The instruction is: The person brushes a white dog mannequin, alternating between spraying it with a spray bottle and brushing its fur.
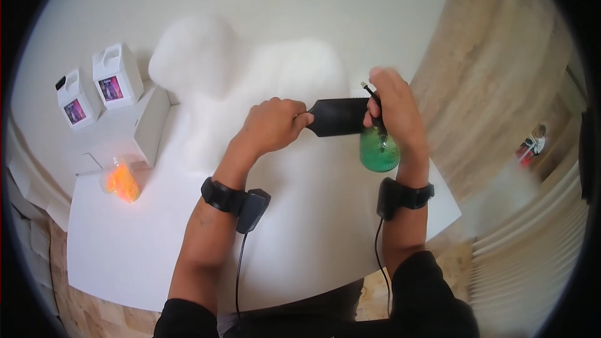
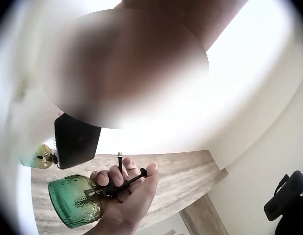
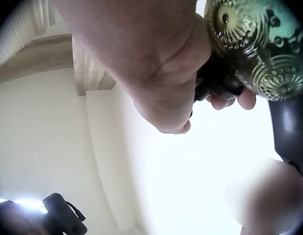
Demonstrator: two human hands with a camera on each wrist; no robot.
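Observation:
My left hand (image 1: 275, 124) grips the narrow handle end of a flat black paddle (image 1: 340, 117), whose blade points right. My right hand (image 1: 395, 107) is curled round the black pump top of a ribbed glass spray bottle (image 1: 379, 155). In the left wrist view the bottle (image 2: 75, 200) fades from green at its base to yellow, with raised round patterns. Its thin nozzle (image 2: 120, 162) sticks out between the fingers, and the thumb lies at the plunger knob (image 2: 143, 172). The blade's right end lies right by the right hand's fingers in the head view.
A yellow-green glass vessel (image 2: 41, 155) shows beyond the paddle in the left wrist view. Two white jugs (image 1: 118, 75) stand on a white box (image 1: 150, 122) at the back left. A glowing orange object (image 1: 122, 183) sits before it on the white table (image 1: 125, 256). Pale blurred shapes (image 1: 194, 56) lie behind.

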